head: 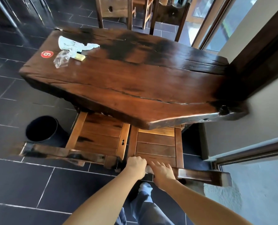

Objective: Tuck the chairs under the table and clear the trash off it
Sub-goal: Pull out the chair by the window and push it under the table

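So the person's left hand is curled over the right chair's top rail, with the right hand laid flat beside it, fingers straight. The rail runs crosswise and the seat points straight ahead, partly under the table. Trash, a crumpled tissue and a plastic wrapper, sits at the far-left end, nearer the left hand.

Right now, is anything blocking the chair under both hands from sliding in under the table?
Nothing visible. The right chair, gripped by the left hand with the right hand on its backrest, has its seat partly under the table. The left chair sits close beside it, narrowly apart. The space underneath is hidden.
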Motion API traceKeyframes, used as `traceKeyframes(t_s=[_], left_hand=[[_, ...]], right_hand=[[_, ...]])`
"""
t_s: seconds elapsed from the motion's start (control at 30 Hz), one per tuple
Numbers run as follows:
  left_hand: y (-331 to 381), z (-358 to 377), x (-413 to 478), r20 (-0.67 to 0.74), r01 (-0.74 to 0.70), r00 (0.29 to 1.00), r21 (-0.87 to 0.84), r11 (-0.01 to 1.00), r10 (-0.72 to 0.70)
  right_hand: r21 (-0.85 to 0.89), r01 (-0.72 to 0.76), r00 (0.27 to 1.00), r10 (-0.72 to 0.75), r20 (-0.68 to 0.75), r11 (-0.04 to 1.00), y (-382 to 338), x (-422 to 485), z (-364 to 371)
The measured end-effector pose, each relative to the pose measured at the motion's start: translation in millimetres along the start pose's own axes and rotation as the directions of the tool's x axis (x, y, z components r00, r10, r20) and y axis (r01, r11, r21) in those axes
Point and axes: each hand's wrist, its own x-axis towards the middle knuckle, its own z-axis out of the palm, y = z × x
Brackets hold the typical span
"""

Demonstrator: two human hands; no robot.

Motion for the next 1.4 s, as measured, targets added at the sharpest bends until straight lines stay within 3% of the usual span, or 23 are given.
traceKeyframes(t_s=[0.13,0.23,0.53,0.73,1.03,1.1,1.17,1.3,1.4], left_hand=[[-6,-2,-5,0.008,-0.068,0.998,0.040,0.997,0.067],[-9,2,-5,-0.010,-0.100,0.995,0.077,0.992,0.101],[-31,-1,1,-0.022,-0.266,0.964,-0.009,0.964,0.266],[-38,-6,5,0.015,-0.281,0.960,0.074,0.957,0.281],[-52,-6,5,0.012,-0.210,0.978,0.063,0.976,0.210],[-51,-3,6,-0.002,-0.199,0.980,0.051,0.979,0.200],[-51,-3,7,-0.016,-0.192,0.981,0.044,0.980,0.193],[-50,1,7,-0.051,-0.181,0.982,0.031,0.983,0.183],[-51,7,5,-0.103,-0.173,0.980,0.011,0.985,0.173]], right_hand=[[-0.079,0.001,1.000,-0.002,-0.016,0.997,13,5,1],[-0.087,-0.082,0.996,0.080,-0.027,0.993,21,4,9],[-0.135,-0.095,0.995,0.099,0.025,0.986,27,21,9],[-0.121,-0.082,0.995,0.088,0.038,0.989,23,23,4],[0.078,-0.045,0.995,0.038,0.093,0.996,24,31,-10],[0.208,-0.039,0.999,0.030,0.044,0.977,40,23,-12],[0.273,-0.061,0.990,0.093,-0.105,0.960,65,9,-10],[0.166,-0.246,0.923,0.283,-0.262,0.955,136,-30,6],[0.039,-0.254,0.906,0.252,-0.341,0.966,161,-50,13]])
